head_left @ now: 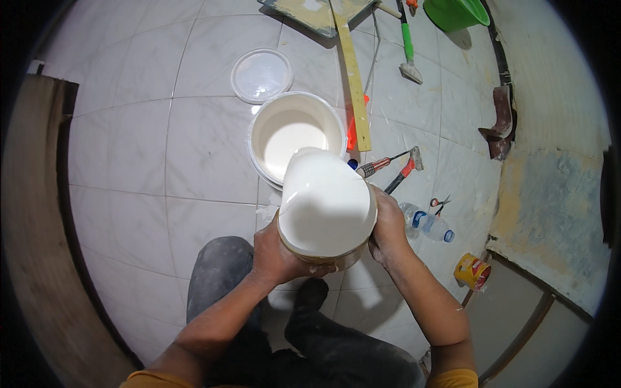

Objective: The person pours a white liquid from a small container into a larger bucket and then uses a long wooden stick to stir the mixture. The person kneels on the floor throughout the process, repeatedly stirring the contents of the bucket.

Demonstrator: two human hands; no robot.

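Note:
Between my two hands is a tub (pixel 350 260) full of smooth white paint (pixel 326 200), tilted away from me. My left hand (pixel 272 249) wraps round its left side and my right hand (pixel 388 223) grips its right side. The tub's far lip overlaps the near rim of a white bucket (pixel 255 169) standing on the floor. White material lies in the bucket's bottom. Whether paint is running over the lip cannot be made out. Beyond the bucket, a round translucent lid (pixel 261 75) lies flat.
Right of the bucket lie a yellow straightedge (pixel 354 87), a screwdriver (pixel 375 168), a red-and-black scraper (pixel 405 173), scissors (pixel 440 205) and a plastic bottle (pixel 435 226). A yellow can (pixel 471 271) stands near the right wall. Farther off are a paint tray (pixel 317 14), a green-handled scraper (pixel 407 48) and a green bucket (pixel 456 14).

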